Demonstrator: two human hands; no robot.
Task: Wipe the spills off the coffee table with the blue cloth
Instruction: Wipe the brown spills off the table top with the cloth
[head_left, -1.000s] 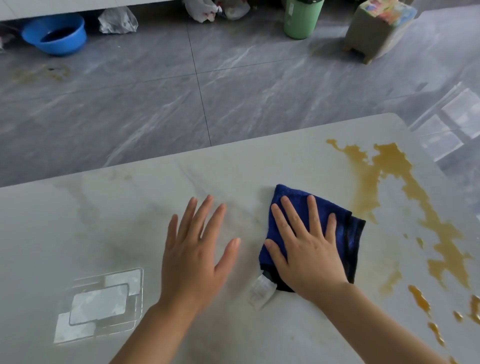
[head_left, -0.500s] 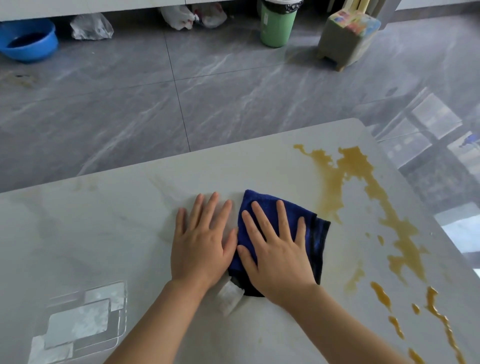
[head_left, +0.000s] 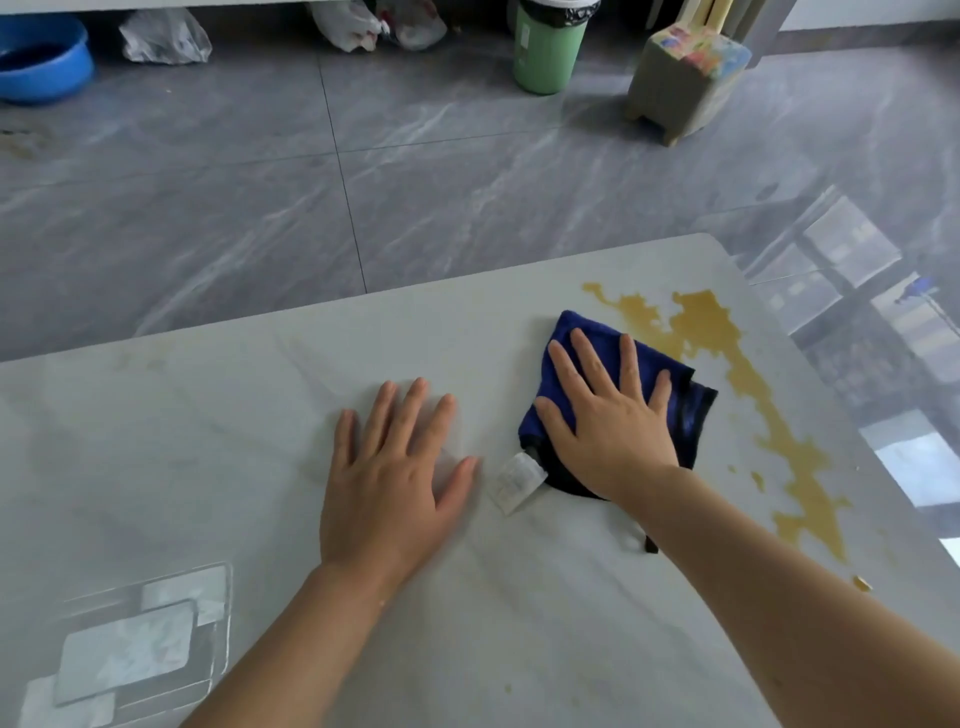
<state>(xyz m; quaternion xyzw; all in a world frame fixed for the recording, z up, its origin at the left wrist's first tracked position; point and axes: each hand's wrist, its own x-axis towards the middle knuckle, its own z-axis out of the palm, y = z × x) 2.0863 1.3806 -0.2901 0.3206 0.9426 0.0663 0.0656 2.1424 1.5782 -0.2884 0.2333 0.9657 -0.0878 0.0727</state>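
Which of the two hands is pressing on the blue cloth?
The right hand, fingers spread flat on the blue cloth; the left hand lies on bare table.

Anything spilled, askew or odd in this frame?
Yes: a yellow-brown spill streaks the coffee table along its right side, unwiped. The blue cloth under the right hand just touches its upper end.

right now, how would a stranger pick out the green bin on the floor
Look past the coffee table to the grey tiled floor along the far wall. The green bin stands upright between crumpled plastic bags and a patchwork stool. It alone is pale green and cylindrical, black-lined at its rim.
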